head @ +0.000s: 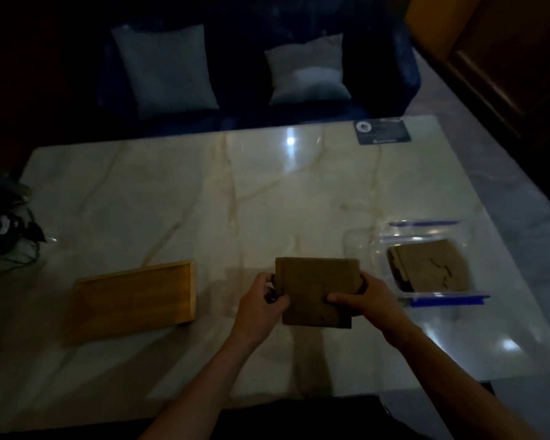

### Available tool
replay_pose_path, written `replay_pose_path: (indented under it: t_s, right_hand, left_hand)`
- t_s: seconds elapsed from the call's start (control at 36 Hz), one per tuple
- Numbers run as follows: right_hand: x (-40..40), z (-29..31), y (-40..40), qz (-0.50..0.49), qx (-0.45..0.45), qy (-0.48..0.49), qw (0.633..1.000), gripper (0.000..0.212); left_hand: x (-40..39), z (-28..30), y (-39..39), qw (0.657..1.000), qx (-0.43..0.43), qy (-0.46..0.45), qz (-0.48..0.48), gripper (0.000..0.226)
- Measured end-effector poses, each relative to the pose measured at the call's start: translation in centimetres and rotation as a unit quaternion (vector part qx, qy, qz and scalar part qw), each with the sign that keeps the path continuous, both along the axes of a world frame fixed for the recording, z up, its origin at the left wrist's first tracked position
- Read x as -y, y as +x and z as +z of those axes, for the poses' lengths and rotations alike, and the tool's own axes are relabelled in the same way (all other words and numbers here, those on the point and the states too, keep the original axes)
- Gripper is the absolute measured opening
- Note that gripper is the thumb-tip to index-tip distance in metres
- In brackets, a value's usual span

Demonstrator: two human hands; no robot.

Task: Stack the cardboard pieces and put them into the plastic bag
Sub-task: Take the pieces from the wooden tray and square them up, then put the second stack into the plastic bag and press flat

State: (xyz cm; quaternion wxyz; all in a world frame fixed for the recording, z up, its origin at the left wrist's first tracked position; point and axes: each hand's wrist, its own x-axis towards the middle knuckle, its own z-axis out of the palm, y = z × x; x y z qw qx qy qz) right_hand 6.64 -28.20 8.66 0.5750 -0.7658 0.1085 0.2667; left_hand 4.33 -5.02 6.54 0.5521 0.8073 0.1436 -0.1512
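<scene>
A brown stack of cardboard pieces (311,285) is held just above the marble table (204,192), near its front middle. My left hand (261,304) grips the stack's left edge and my right hand (359,301) grips its right edge, thumb on top. To the right lies a clear plastic bag (365,246) with blue zip strips, flat on the table. More brown cardboard (432,266) is seen inside or through the bag. The room is dim.
A shallow wooden tray (134,300) lies at the front left. A dark card (383,131) rests at the table's far right corner. Beyond the table stands a dark sofa with two pale cushions (165,68). Dark cables and gear (10,223) sit off the left edge.
</scene>
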Motion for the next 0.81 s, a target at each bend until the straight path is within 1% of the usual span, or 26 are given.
replay_pose_path:
  t_s: [0.06, 0.19, 0.33, 0.42, 0.56, 0.67, 0.81]
  right_hand:
    - [2.0, 0.7, 0.2, -0.008, -0.009, 0.022, 1.000, 0.058]
    - [7.1, 1.7, 1.1, -0.054, -0.019, 0.084, 0.995, 0.054]
    - [11.7, 2.4, 2.1, -0.103, -0.020, 0.107, 0.989, 0.054]
    - [14.2, 2.5, 2.5, -0.126, -0.026, 0.111, 0.985, 0.049]
    - [17.8, 3.0, 3.0, -0.123, -0.036, 0.112, 0.985, 0.042]
    - [20.6, 3.3, 3.4, -0.106, -0.034, 0.091, 0.990, 0.036]
    - [23.4, 3.2, 4.7, -0.101, -0.007, 0.068, 0.993, 0.020]
  left_hand:
    - [2.0, 0.6, 0.4, 1.000, -0.010, -0.019, 0.006, 0.029]
    - [6.5, 2.0, 1.5, 0.997, -0.028, -0.064, 0.032, 0.022]
    - [11.3, 3.3, 2.5, 0.995, -0.031, -0.082, 0.055, 0.022]
    - [14.1, 3.7, 2.8, 0.994, -0.035, -0.085, 0.066, 0.024]
    - [17.9, 3.7, 3.3, 0.993, -0.047, -0.076, 0.083, 0.038]
    - [20.7, 3.5, 3.8, 0.992, -0.054, -0.072, 0.084, 0.038]
    - [24.2, 3.6, 4.9, 0.993, -0.037, -0.068, 0.094, 0.033]
